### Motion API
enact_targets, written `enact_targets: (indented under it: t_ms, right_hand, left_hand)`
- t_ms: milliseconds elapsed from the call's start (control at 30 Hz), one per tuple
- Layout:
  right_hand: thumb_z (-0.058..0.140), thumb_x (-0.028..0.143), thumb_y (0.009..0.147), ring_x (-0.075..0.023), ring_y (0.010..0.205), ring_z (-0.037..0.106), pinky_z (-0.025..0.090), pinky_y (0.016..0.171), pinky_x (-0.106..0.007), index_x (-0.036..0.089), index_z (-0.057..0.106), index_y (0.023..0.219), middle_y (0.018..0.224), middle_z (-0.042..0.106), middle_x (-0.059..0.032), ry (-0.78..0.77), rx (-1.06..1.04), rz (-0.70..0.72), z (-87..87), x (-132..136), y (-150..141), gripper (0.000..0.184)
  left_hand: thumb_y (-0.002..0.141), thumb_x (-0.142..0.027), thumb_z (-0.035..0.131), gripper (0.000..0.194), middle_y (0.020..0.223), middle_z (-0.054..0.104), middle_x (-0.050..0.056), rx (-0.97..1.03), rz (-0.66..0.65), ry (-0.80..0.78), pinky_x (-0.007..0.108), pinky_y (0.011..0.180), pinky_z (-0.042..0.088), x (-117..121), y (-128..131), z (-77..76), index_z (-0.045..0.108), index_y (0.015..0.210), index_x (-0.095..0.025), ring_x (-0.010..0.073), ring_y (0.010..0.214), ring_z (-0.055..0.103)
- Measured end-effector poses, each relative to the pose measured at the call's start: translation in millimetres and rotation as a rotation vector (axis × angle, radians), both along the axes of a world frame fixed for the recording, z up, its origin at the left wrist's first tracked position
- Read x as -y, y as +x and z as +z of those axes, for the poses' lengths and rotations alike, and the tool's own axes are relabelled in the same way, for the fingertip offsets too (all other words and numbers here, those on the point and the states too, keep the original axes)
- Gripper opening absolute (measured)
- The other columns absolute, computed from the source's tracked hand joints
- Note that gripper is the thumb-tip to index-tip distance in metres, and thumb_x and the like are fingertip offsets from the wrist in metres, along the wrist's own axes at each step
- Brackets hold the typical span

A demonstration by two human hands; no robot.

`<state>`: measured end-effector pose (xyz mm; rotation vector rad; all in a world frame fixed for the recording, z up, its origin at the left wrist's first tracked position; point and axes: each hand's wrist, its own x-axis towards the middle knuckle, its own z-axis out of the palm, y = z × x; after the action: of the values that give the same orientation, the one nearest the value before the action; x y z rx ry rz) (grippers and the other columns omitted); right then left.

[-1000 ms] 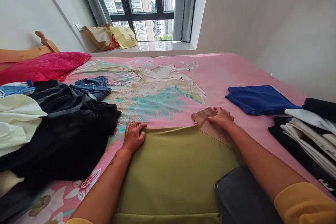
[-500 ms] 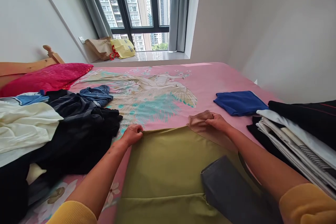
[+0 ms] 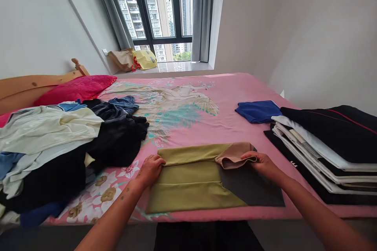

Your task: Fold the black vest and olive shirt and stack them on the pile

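Observation:
An olive-green garment [image 3: 188, 180] with a tan part [image 3: 232, 156] and a dark grey part [image 3: 250, 188] lies at the near edge of the pink bed [image 3: 229, 125]. Its far portion is folded back toward me. My left hand [image 3: 151, 169] pinches the fold's left edge, fingers closed on the cloth. My right hand [image 3: 262, 163] grips the tan edge at the fold's right end.
A loose heap of dark, cream and blue clothes [image 3: 59, 145] covers the bed's left side beside a magenta pillow [image 3: 76, 88]. A stack of folded black and white garments [image 3: 324, 149] and a folded blue piece [image 3: 257, 110] lie right. Bags [image 3: 135, 59] sit on the windowsill.
Both hands pulled the garment's far edge back toward me, folding it over itself. The camera view drew back, so the bed's near edge now shows.

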<state>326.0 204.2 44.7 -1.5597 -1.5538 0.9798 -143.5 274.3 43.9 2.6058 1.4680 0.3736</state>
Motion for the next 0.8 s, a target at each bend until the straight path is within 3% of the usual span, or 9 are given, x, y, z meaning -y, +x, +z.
enact_targets:
  t_ms: [133, 267, 367, 467, 567, 667, 800]
  right_hand:
    - [0.051, 0.018, 0.065, -0.0215, 0.101, 0.059, 0.041, 0.095, -0.038, 0.021, 0.066, 0.098, 0.106, 0.065, -0.0034, -0.015, 0.107, 0.062, -15.4, 11, -5, 0.037]
    - [0.048, 0.025, 0.075, -0.0202, 0.1, 0.058, 0.042, 0.095, -0.037, 0.022, 0.067, 0.094, 0.102, 0.066, -0.0038, 0.134, 0.198, 0.08, 0.0, 13, -9, 0.027]
    - [0.047, 0.018, 0.072, -0.0195, 0.104, 0.057, 0.041, 0.097, -0.036, 0.023, 0.067, 0.095, 0.104, 0.066, -0.0031, 0.209, 0.322, 0.138, 13.8, 20, -11, 0.031]
    - [0.047, 0.014, 0.072, -0.02, 0.102, 0.057, 0.042, 0.094, -0.037, 0.025, 0.069, 0.092, 0.099, 0.067, -0.0026, 0.23, 0.475, 0.222, 16.9, 33, -13, 0.031]
    - [0.049, 0.019, 0.079, -0.02, 0.096, 0.059, 0.045, 0.088, -0.036, 0.023, 0.068, 0.091, 0.095, 0.067, -0.0044, 0.27, 0.517, 0.158, 12.5, 43, -15, 0.023]
    - [0.05, 0.024, 0.082, -0.02, 0.092, 0.059, 0.045, 0.085, -0.035, 0.021, 0.066, 0.091, 0.092, 0.066, -0.0054, 0.332, 0.485, 0.072, 11.4, 46, -17, 0.018]
    - [0.053, 0.025, 0.082, -0.0195, 0.091, 0.057, 0.043, 0.084, -0.035, 0.021, 0.064, 0.088, 0.09, 0.065, -0.0043, 0.402, 0.447, 0.021, 22.1, 42, -19, 0.013]
  left_hand:
    - [0.08, -0.013, 0.045, 0.026, 0.092, 0.064, 0.006, -0.009, 0.033, 0.006, 0.034, 0.087, 0.042, 8, 2, 0.6, 0.067, 0.09, -0.022, 0.0188, 0.093, 0.056]
    - [0.08, -0.015, 0.047, 0.025, 0.094, 0.064, 0.006, -0.009, 0.039, -0.002, 0.034, 0.088, 0.043, 12, 2, 4.9, 0.067, 0.092, -0.023, 0.0187, 0.094, 0.057]
    - [0.078, -0.016, 0.048, 0.029, 0.108, 0.062, 0.008, 0.006, 0.07, 0.035, 0.038, 0.093, 0.041, 19, 6, 4.0, 0.065, 0.101, -0.023, 0.0216, 0.104, 0.055]
    - [0.077, -0.021, 0.051, 0.037, 0.12, 0.057, 0.009, 0.06, 0.055, 0.067, 0.041, 0.098, 0.039, 34, 25, 2.6, 0.06, 0.113, -0.024, 0.0243, 0.113, 0.05]
    - [0.078, -0.032, 0.054, 0.042, 0.125, 0.054, 0.008, 0.128, -0.035, 0.058, 0.043, 0.1, 0.038, 55, 66, 5.6, 0.054, 0.12, -0.026, 0.0252, 0.116, 0.049]
    - [0.077, -0.041, 0.056, 0.051, 0.13, 0.051, 0.009, 0.173, -0.151, 0.038, 0.045, 0.105, 0.032, 77, 124, 12.2, 0.049, 0.125, -0.026, 0.0262, 0.121, 0.044]
    - [0.072, -0.039, 0.062, 0.071, 0.142, 0.04, 0.009, 0.191, -0.281, 0.01, 0.049, 0.113, 0.018, 89, 208, 19.2, 0.036, 0.136, -0.023, 0.0272, 0.133, 0.03]
